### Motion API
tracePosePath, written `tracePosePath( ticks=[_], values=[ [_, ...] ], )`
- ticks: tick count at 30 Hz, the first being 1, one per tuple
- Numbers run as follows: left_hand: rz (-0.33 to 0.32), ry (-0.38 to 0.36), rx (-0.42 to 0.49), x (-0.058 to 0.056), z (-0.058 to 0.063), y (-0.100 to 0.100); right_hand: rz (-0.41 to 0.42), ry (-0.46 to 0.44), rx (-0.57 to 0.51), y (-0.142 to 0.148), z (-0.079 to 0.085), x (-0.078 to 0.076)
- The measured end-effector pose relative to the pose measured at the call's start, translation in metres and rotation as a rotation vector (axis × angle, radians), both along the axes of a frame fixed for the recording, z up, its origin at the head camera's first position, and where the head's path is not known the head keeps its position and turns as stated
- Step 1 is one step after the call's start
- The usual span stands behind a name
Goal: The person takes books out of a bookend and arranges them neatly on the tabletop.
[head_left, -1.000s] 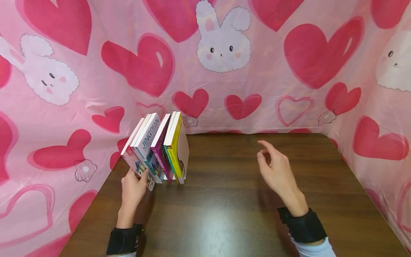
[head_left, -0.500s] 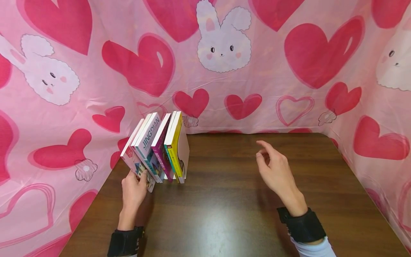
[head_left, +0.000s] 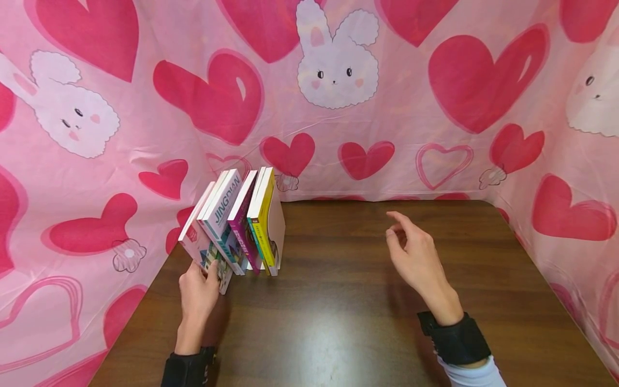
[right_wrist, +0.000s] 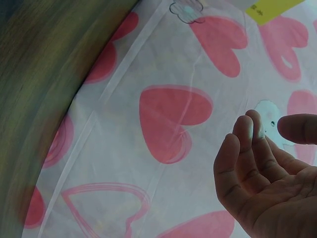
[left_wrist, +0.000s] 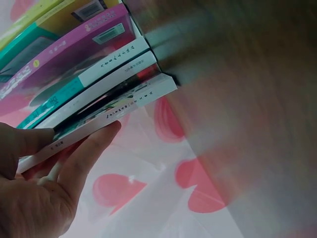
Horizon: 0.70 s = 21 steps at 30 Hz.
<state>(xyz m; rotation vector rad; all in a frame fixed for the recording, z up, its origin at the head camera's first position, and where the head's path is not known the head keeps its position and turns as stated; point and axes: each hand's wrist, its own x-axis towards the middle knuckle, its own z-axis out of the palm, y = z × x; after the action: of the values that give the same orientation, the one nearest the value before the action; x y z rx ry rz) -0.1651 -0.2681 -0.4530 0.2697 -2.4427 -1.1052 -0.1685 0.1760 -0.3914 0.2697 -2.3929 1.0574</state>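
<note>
At the left of the table, my left hand (head_left: pixel 198 290) pinches the spine of a thin pink book (head_left: pixel 197 236), the leftmost in an upright row. In the left wrist view the thumb lies on one cover and the fingers on the other, and this pink book (left_wrist: pixel 116 111) stands out past its neighbour. Beside it are a white book lettered JINGDIAN (head_left: pixel 223 207), a purple book (head_left: pixel 243 228) and a yellow book (head_left: pixel 263 226). My right hand (head_left: pixel 416 255) hovers over the right part of the table, fingers loosely bent, holding nothing.
A pale bookend panel (head_left: pixel 276 220) stands at the right side of the row. The brown wooden table (head_left: pixel 333 301) meets a pink curtain (head_left: pixel 338 123) with hearts and rabbits at its back and sides.
My left hand has drawn the pink book a little toward me and to the left, out from the row. The other books and my right hand stay nearly still.
</note>
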Motion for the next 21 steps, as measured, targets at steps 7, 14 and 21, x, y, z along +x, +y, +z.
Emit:
tracePosePath(
  ticks=[7, 14, 21],
  values=[
    [0.013, 0.04, -0.017, 0.005, 0.001, 0.001, 0.003, -0.003, -0.002, 0.0, 0.0, -0.001],
    [0.009, 0.02, -0.006, 0.009, 0.005, 0.0, 0.006, -0.009, -0.004, 0.0, -0.001, -0.001],
    [0.044, 0.048, -0.023, 0.014, 0.008, 0.001, 0.003, -0.006, 0.003, 0.0, -0.001, -0.001]
  ],
)
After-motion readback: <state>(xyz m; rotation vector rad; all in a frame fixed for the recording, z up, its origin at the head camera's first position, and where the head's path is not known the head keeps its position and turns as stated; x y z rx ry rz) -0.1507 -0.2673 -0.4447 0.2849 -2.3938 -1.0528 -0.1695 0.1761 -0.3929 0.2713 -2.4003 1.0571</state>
